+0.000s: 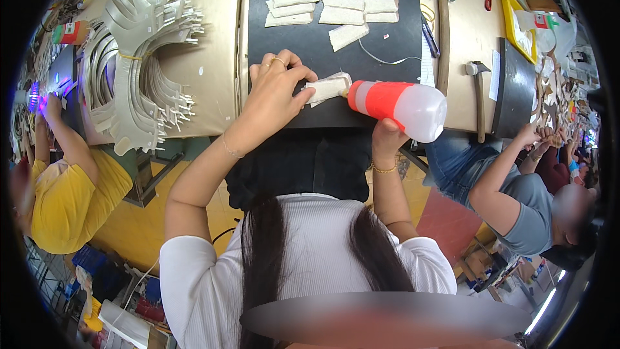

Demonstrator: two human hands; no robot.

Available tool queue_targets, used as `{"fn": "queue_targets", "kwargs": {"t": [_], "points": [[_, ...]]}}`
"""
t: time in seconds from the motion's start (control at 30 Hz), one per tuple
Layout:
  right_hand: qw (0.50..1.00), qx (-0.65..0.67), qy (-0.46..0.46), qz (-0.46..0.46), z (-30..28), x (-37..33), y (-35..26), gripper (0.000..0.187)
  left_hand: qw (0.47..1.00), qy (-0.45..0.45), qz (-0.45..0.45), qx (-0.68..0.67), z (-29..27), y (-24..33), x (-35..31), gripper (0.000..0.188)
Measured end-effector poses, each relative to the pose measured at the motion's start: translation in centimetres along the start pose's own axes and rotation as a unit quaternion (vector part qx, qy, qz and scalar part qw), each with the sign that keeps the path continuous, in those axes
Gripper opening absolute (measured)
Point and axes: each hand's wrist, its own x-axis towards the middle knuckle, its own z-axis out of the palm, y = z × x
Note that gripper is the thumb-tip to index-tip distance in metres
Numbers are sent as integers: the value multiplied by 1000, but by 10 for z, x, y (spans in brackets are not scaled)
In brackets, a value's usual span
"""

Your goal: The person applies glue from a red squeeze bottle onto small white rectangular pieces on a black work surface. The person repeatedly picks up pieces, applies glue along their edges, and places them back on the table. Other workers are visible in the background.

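My left hand (278, 84) pinches the left end of a small cream-coloured strip-shaped piece (329, 86) at the near edge of the black work board (284, 45). Another light piece seems to lie under it. In my right hand (389, 137) is a squeeze bottle (413, 105), translucent white with a red-orange band. It is tilted nearly flat, its nozzle pointing left and touching or just beside the piece's right end. Farther back on the board, several similar cream pieces (340, 0) lie in overlapping rows.
A big bundle of pale curved straps (132, 32) lies on the left. To the right are a hammer (443, 39), a smaller hammer (478, 84), a blue pen-like tool (430, 37) and a yellow tray (518, 26). Co-workers sit on both sides, one in yellow (71, 194), one in grey-blue (523, 210).
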Motion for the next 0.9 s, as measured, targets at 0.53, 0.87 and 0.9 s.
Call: {"fn": "queue_targets", "kwargs": {"t": [0.53,0.87,0.9], "points": [[976,160,33,147,22,-10,-11,99,1000,-7,-1,-22,-1,1,1,16],[963,178,173,105,-13,43,-29,90,958,-62,-69,-272,-23,10,13,15],[961,183,177,107,-13,43,-27,90,939,-56,-86,-329,-26,8,23,15]]}}
